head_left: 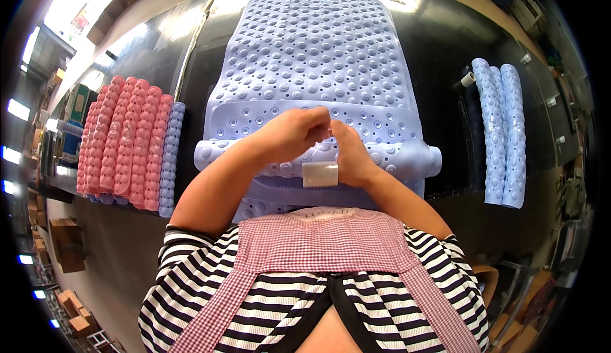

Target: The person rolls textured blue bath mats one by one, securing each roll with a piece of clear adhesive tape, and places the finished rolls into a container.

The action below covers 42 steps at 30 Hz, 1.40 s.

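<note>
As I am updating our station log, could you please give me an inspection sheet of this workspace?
Surface: dark, glossy table with light reflections.
Things: knobbed blue mat spread out; blue roll lying crosswise at its near part; small clear piece by the roll, type unclear.
Clutter: pink rolls at left with a slim blue roll beside them; more blue rolls at right.
Grips: left grip and right grip close together over the crosswise roll, fingers bent; whether they pinch anything is unclear.
Cables: nothing seen.
Surroundings: cardboard box on the floor at left; bright opening at upper left.
</note>
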Available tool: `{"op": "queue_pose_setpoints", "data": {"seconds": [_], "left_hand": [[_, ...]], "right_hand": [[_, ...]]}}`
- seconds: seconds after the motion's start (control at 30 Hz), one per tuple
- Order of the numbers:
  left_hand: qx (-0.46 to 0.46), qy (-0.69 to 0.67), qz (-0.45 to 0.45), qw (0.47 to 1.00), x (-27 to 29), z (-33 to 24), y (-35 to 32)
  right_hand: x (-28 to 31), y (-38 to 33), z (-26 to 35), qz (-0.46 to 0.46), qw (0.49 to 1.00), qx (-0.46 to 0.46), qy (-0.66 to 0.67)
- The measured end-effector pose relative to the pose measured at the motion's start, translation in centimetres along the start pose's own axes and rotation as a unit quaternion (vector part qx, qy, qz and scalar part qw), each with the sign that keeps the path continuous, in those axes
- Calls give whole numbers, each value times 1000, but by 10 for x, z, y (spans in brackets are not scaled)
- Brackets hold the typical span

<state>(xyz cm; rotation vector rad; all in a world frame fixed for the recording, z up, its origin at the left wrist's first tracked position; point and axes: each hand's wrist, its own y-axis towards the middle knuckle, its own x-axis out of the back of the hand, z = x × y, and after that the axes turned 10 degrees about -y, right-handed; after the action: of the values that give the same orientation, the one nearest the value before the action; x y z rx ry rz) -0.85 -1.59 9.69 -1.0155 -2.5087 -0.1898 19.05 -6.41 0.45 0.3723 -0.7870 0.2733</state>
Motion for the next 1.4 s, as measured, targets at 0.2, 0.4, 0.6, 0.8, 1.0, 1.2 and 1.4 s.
{"op": "queue_pose_setpoints", "data": {"seconds": [0.2, 0.4, 0.6, 0.8, 1.0, 1.2, 1.4], "left_hand": [[45, 117, -26, 992, 0, 78, 44], [-27, 209, 125, 969, -17, 127, 35], [104, 259, 51, 959, -1, 104, 42], [-117, 208, -226, 944, 7, 85, -46], [-46, 377, -158, 911, -42, 105, -54], [114, 396, -62, 909, 32, 102, 49], [130, 304, -7, 944, 113, 109, 129]], "right_hand": [[-13, -43, 29, -132, 986, 92, -38], [-18, -55, 34, -125, 988, 81, -30], [-12, -16, 11, -86, 995, 37, 26], [3, 87, -35, -19, 983, -107, 150], [5, 126, -67, -27, 967, -78, 240], [21, 87, -28, -68, 980, -3, 185], [-21, 80, -48, -131, 984, 99, -66]]}}
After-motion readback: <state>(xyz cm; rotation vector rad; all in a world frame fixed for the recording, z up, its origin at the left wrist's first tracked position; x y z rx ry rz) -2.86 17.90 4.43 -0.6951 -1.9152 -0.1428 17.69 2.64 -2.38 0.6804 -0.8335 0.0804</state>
